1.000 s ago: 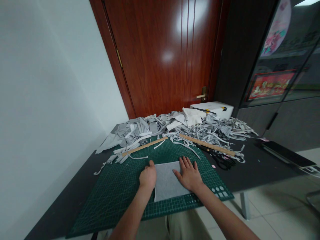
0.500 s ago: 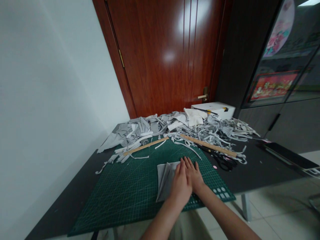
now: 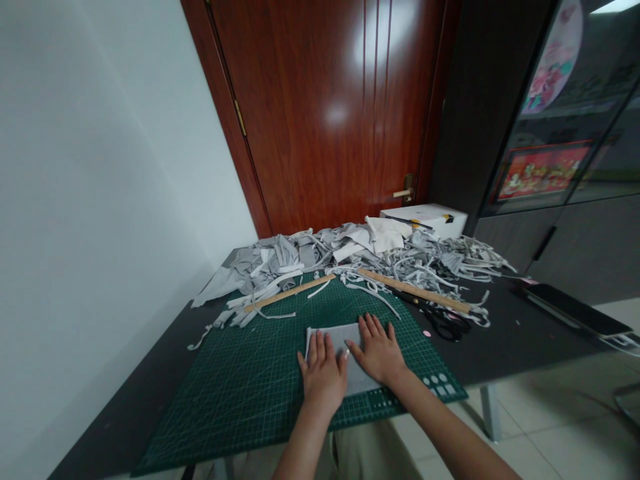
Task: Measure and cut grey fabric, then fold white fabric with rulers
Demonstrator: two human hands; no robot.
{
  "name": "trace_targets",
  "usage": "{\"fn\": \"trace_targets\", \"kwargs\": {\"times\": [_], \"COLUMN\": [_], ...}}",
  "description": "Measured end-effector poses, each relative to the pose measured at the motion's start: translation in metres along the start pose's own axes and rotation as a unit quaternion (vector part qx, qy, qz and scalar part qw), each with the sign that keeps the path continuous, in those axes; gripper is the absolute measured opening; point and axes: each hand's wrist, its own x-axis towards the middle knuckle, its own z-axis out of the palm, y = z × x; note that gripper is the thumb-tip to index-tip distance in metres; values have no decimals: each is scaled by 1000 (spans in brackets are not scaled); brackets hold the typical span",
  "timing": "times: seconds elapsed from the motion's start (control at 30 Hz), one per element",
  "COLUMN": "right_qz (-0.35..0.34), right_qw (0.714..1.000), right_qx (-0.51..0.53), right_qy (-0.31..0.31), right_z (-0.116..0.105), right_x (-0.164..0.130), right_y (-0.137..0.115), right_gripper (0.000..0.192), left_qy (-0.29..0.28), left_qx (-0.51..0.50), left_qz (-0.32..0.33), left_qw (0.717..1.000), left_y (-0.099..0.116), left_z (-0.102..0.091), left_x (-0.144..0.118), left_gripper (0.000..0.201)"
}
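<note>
A piece of grey fabric (image 3: 354, 375) lies flat on the green cutting mat (image 3: 240, 393), near its front edge. My left hand (image 3: 323, 373) rests palm down over the fabric's left side, fingers spread. On its right side lies my right hand (image 3: 381, 353), also flat with the fingers apart and the thumb pointing left. Between the two hands the fabric looks smooth. Parts of its left and right edges are hidden under the hands.
Beyond the mat, grey and white fabric scraps (image 3: 280, 253) are heaped along the table's back. Two wooden strips (image 3: 290, 293) lie before them. Black scissors (image 3: 445, 323) rest right of the mat. A white box (image 3: 435, 220) stands behind; a dark flat device (image 3: 575, 308) lies far right.
My left hand has moved left, away from my right hand, and now lies spread on the fabric. The folds on the fabric's left side have flattened. My right hand has stayed near its place.
</note>
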Motion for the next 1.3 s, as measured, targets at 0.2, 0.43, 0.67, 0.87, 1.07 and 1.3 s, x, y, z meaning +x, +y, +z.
{"fn": "trace_targets", "kwargs": {"times": [0.2,0.43,0.67,0.87,1.07,1.3], "right_qz": [4,3,21,78,68,63], "right_qw": [1000,1000,999,984,985,998], "right_qx": [6,-1,-27,-96,-115,-2], "right_qy": [-4,0,36,128,111,16], "right_z": [3,3,5,-10,-7,-12], "right_x": [1,0,-2,-12,-17,-6], "right_y": [1,0,0,3,7,-30], "right_gripper": [75,67,59,46,42,28], "left_qy": [26,42,-48,-8,37,160], "left_qx": [40,-24,-127,-205,-273,-312], "left_qz": [-73,-143,-143,-161,-148,-130], "left_qw": [996,988,980,966,950,927], "left_y": [-19,-26,-21,-17,-23,-64], "left_z": [2,-27,-36,-30,-17,-19], "left_x": [6,13,21,17,9,-2], "left_gripper": [50,44,18,15,30,43]}}
